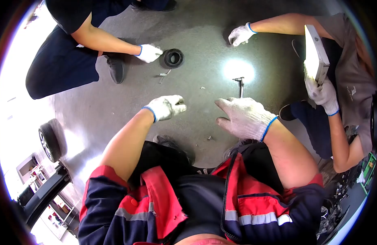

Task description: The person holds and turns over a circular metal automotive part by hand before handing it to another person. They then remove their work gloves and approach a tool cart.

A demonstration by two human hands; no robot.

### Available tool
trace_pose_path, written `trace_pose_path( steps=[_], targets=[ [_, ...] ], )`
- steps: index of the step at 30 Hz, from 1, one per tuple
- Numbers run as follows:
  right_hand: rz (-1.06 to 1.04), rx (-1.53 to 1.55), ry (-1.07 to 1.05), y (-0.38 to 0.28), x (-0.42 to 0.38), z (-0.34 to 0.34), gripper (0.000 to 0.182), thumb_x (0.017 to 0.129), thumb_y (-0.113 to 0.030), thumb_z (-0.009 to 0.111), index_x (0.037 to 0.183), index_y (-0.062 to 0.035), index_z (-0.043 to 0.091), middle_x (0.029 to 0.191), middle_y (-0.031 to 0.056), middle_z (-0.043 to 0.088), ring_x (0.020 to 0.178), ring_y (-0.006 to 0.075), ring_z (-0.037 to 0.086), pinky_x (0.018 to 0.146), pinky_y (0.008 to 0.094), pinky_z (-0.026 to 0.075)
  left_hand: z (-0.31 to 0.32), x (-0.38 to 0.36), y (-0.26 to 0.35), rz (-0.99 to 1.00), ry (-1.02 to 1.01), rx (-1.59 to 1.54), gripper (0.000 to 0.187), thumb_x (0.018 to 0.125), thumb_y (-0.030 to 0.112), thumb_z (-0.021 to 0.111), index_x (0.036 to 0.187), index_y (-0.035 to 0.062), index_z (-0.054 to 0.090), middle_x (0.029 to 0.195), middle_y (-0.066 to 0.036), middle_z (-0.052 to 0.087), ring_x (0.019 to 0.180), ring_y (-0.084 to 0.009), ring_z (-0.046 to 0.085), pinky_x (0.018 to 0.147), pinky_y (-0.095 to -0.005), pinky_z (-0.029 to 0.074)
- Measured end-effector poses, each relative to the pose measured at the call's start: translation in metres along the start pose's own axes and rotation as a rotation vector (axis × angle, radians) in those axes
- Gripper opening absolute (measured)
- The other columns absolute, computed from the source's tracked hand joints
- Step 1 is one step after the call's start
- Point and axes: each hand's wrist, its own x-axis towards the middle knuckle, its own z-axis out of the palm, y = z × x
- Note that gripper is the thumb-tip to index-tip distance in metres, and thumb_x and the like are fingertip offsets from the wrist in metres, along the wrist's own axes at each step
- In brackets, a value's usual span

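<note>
My left hand [166, 108], in a white knit glove with a blue cuff, hovers over the grey floor. Its fingers are loosely curled, with a gap between them and nothing visible inside. My right hand [247, 117], gloved the same way, is open, thumb and fingers apart. Just beyond it a metal ratchet wrench [242, 86] lies in the bright light spot, its lower handle end meeting the glove's outline in this view. A black rubber-looking ring [173, 58] is on the floor beyond my left hand, with a small pale metal piece [166, 74] near it.
At the upper left, a crouching person's gloved hand [149, 53] is beside the ring. Another person at right holds a lit flat panel [316, 55]; their other gloved hand [240, 35] is low over the floor. A wheel [49, 141] stands at left. Metal scraps [337, 196] lie lower right.
</note>
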Motion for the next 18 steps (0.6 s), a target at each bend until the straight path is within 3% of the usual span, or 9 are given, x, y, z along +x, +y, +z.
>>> trace_pose_path(
  steps=[4, 5, 7, 10, 12, 14, 15, 18],
  targets=[
    [-0.084, 0.006, 0.07, -0.003, 0.0, 0.011, 0.044, 0.1, -0.038, 0.062, 0.122, 0.0003, 0.062, 0.103, 0.0262, 0.074, 0.101, 0.0448, 0.074, 0.09, 0.0535, 0.06, -0.02, 0.054, -0.025, -0.305, -0.026, 0.443, 0.071, 0.102, 0.047, 0.064, 0.159, 0.0076, 0.048, 0.148, -0.022, 0.064, 0.138, -0.0382, 0.06, 0.116, -0.0466, 0.048],
    [-0.101, -0.007, 0.079, -0.005, -0.003, 0.011, 0.044, 0.1, -0.038, 0.063, 0.122, -0.0001, 0.062, 0.103, 0.0258, 0.074, 0.1, 0.0447, 0.074, 0.09, 0.0536, 0.06, -0.016, 0.083, -0.056, -0.256, 0.201, 0.567, 0.072, 0.102, 0.042, 0.065, 0.162, 0.0083, 0.044, 0.147, -0.023, 0.063, 0.136, -0.0394, 0.062, 0.113, -0.0492, 0.05],
    [-0.086, 0.016, 0.047, -0.006, -0.007, 0.011, 0.044, 0.1, -0.038, 0.065, 0.123, -0.0014, 0.062, 0.103, 0.0241, 0.074, 0.1, 0.0448, 0.074, 0.091, 0.053, 0.059, -0.031, 0.106, -0.057, -0.271, 0.384, 0.436, 0.076, 0.101, 0.044, 0.067, 0.164, 0.0099, 0.042, 0.149, -0.021, 0.062, 0.137, -0.0393, 0.061, 0.115, -0.0493, 0.049],
    [-0.04, 0.029, 0.048, -0.001, -0.02, 0.02, 0.046, 0.099, -0.038, 0.066, 0.126, -0.0015, 0.062, 0.105, 0.0238, 0.074, 0.1, 0.0449, 0.073, 0.093, 0.0531, 0.059, -0.028, 0.11, -0.03, -0.318, 0.454, 0.307, 0.086, 0.098, 0.049, 0.071, 0.168, 0.013, 0.037, 0.154, -0.021, 0.057, 0.145, -0.039, 0.054, 0.12, -0.0493, 0.044],
    [-0.007, 0.033, 0.052, 0.003, -0.027, 0.029, 0.047, 0.099, -0.038, 0.067, 0.128, -0.0013, 0.062, 0.105, 0.0239, 0.073, 0.101, 0.045, 0.073, 0.093, 0.0533, 0.058, -0.016, 0.124, -0.02, -0.308, 0.496, 0.3, 0.098, 0.093, 0.061, 0.073, 0.17, 0.013, 0.034, 0.164, -0.023, 0.047, 0.154, -0.0408, 0.043, 0.125, -0.0492, 0.04],
    [0.042, 0.02, 0.057, 0.009, -0.03, 0.036, 0.048, 0.1, -0.038, 0.067, 0.129, -0.0012, 0.062, 0.106, 0.024, 0.073, 0.102, 0.0451, 0.073, 0.093, 0.0536, 0.058, -0.01, 0.145, -0.015, -0.383, 0.636, -0.073, 0.101, 0.092, 0.066, 0.071, 0.169, 0.0104, 0.034, 0.168, -0.026, 0.043, 0.155, -0.0421, 0.041, 0.126, -0.0486, 0.039],
    [0.065, 0.021, 0.042, 0.007, -0.032, 0.036, 0.047, 0.099, -0.037, 0.069, 0.128, -0.0009, 0.061, 0.105, 0.0233, 0.073, 0.103, 0.0452, 0.072, 0.093, 0.0546, 0.058, -0.014, 0.155, -0.014, -0.445, 0.633, -0.284, 0.095, 0.095, 0.065, 0.07, 0.165, 0.0087, 0.038, 0.163, -0.022, 0.05, 0.151, -0.0402, 0.047, 0.125, -0.0481, 0.04],
    [0.11, 0.073, -0.015, 0.001, -0.035, 0.038, 0.056, 0.093, -0.034, 0.074, 0.137, -0.0023, 0.062, 0.112, 0.0202, 0.073, 0.107, 0.0431, 0.071, 0.096, 0.0525, 0.057, -0.018, 0.18, -0.018, -0.571, 0.653, -0.248, 0.081, 0.097, 0.065, 0.067, 0.154, 0.0092, 0.055, 0.158, -0.02, 0.055, 0.147, -0.0377, 0.052, 0.122, -0.0481, 0.044]
  ],
)
